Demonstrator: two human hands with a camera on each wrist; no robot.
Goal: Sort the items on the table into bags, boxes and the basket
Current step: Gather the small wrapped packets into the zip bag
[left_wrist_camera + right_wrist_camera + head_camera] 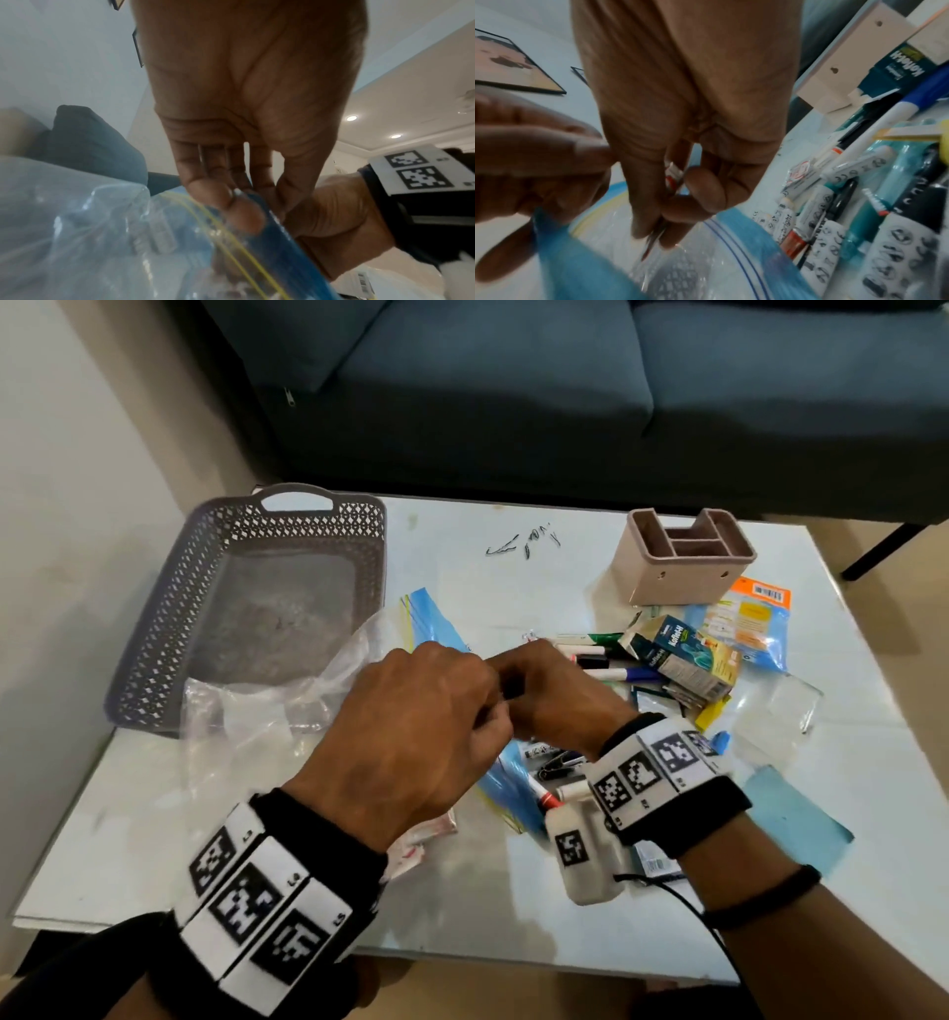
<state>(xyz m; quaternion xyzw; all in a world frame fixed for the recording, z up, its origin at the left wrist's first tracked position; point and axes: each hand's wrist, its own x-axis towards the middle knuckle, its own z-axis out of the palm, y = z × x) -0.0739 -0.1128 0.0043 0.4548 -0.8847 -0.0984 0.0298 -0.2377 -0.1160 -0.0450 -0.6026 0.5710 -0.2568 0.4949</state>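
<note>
left hand (246, 101) pinches blue zip bag (598, 270) rim, likely to hold mouth open | right hand (685, 113) pinches small red-white packet (672, 176) over opening, likely to drop in | markers (834, 203) piled on table (513, 891) | basket (257, 608) left

A dark blue sofa (565, 392) stands behind the table. Framed pictures (513, 67) hang on the wall. Recessed ceiling lights (351, 118) are lit.
</note>
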